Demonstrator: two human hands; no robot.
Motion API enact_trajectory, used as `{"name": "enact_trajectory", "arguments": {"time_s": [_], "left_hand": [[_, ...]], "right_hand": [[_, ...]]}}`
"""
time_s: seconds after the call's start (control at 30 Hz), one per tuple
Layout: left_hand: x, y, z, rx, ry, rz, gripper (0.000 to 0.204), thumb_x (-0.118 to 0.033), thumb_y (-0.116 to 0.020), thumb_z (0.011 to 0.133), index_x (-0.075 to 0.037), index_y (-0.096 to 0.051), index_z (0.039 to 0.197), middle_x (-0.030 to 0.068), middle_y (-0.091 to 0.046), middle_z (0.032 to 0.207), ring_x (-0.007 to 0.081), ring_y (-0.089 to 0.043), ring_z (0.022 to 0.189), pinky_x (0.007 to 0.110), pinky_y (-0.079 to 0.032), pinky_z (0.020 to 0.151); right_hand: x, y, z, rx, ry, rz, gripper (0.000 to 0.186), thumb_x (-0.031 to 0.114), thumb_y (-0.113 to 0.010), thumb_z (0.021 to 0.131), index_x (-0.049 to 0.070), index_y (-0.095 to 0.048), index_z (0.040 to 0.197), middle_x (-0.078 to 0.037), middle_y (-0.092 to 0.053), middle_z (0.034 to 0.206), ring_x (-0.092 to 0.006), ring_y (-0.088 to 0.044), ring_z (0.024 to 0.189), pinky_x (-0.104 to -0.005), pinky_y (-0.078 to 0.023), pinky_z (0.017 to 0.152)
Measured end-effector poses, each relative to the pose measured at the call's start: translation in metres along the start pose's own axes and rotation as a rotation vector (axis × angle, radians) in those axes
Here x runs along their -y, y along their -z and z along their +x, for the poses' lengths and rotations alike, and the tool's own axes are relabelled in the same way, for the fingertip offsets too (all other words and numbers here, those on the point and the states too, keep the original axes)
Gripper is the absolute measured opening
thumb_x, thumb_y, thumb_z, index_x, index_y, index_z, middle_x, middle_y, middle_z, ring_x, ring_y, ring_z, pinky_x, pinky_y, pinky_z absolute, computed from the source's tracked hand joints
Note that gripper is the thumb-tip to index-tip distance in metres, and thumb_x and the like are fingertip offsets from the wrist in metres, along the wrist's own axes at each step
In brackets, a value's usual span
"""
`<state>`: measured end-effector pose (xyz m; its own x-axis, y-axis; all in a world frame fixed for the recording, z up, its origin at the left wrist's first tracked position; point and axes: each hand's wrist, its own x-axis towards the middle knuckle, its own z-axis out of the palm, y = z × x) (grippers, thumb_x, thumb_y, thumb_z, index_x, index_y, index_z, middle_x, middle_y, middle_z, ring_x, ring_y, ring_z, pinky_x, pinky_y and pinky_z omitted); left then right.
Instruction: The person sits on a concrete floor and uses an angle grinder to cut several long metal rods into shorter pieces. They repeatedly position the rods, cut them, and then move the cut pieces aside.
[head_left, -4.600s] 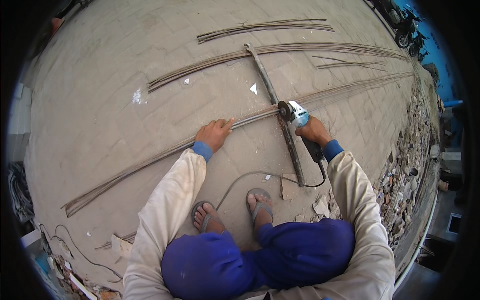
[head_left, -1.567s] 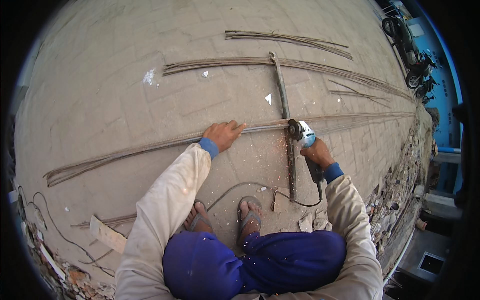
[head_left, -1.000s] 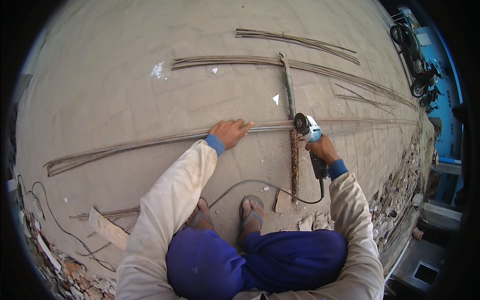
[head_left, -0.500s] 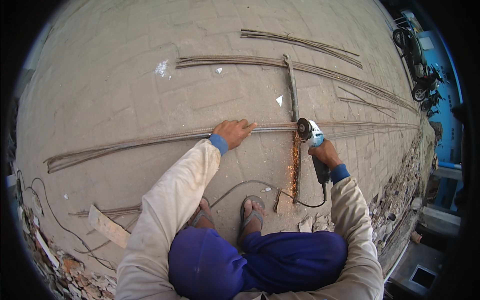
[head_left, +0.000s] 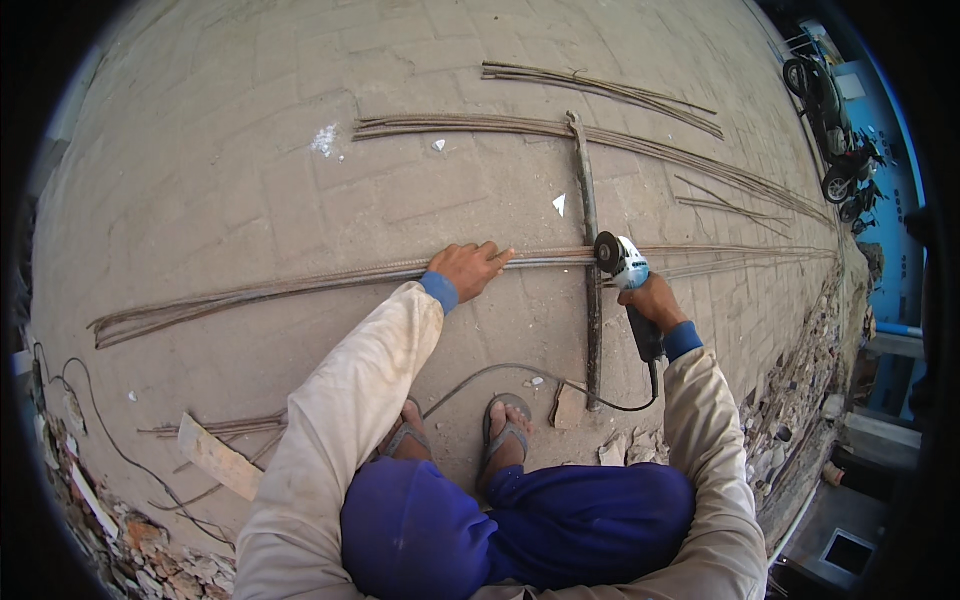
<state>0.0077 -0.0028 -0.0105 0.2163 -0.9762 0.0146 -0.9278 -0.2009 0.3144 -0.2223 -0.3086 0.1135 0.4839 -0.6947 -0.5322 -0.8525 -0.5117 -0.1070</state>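
A long bundle of steel bars lies across a dark metal bar on the dusty ground. My left hand is on the bundle left of that crossing, fingers curled over the rods. My right hand grips an angle grinder, white and light blue with a black body and a dark disc. The disc stands at the bundle just over the crossbar; whether it touches cannot be told. Its black cord loops toward my sandalled feet. A broken tile piece lies beside the crossbar's near end.
More rod bundles lie farther out and short rods lie at lower left by a board. Rubble lines the right edge. Parked motorbikes stand by a blue wall. A thin cable snakes at the left.
Orange sparks fell from the disc along the crossbar in the recent frames; none show now. Both hands keep their grip, and the scene has shifted slightly in view since the oldest frame.
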Motion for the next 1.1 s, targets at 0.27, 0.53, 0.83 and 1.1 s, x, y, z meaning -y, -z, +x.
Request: {"name": "enact_trajectory", "arguments": {"time_s": [0.27,0.53,0.83,1.1], "left_hand": [[0.001,0.000,0.000,0.048,0.002,0.001,0.050,-0.031,-0.062,0.108,-0.020,-0.057,0.156,0.0094,-0.069,0.126,0.0245,-0.075,0.097,0.038,-0.066,0.075],[0.000,0.001,0.000,-0.013,-0.012,0.003,0.048,-0.031,-0.063,0.108,-0.020,-0.059,0.154,0.0085,-0.070,0.124,0.0247,-0.075,0.095,0.039,-0.065,0.073],[0.000,0.000,0.001,-0.024,-0.001,-0.008,0.048,-0.032,-0.064,0.107,-0.021,-0.060,0.153,0.0086,-0.070,0.123,0.0261,-0.076,0.095,0.040,-0.066,0.074],[0.001,-0.007,0.002,-0.034,0.004,0.006,0.047,-0.031,-0.064,0.107,-0.021,-0.061,0.152,0.0080,-0.070,0.122,0.0250,-0.076,0.094,0.038,-0.066,0.075]], "right_hand": [[0.005,0.003,0.012,-0.035,0.077,0.022,0.050,0.031,-0.085,0.066,-0.004,-0.077,0.102,-0.021,-0.079,0.096,-0.0338,-0.077,0.086,-0.0420,-0.059,0.080],[0.001,0.005,0.013,0.043,0.036,0.052,0.049,0.029,-0.085,0.068,-0.003,-0.076,0.104,-0.021,-0.079,0.097,-0.0340,-0.076,0.086,-0.0425,-0.059,0.079],[-0.012,-0.005,0.002,0.041,-0.028,0.019,0.050,0.030,-0.085,0.068,-0.003,-0.077,0.105,-0.020,-0.079,0.099,-0.0347,-0.076,0.089,-0.0418,-0.059,0.082],[-0.006,0.000,0.001,0.077,-0.015,0.047,0.052,0.031,-0.086,0.068,-0.004,-0.077,0.104,-0.020,-0.079,0.099,-0.0333,-0.076,0.087,-0.0417,-0.058,0.080]]}}
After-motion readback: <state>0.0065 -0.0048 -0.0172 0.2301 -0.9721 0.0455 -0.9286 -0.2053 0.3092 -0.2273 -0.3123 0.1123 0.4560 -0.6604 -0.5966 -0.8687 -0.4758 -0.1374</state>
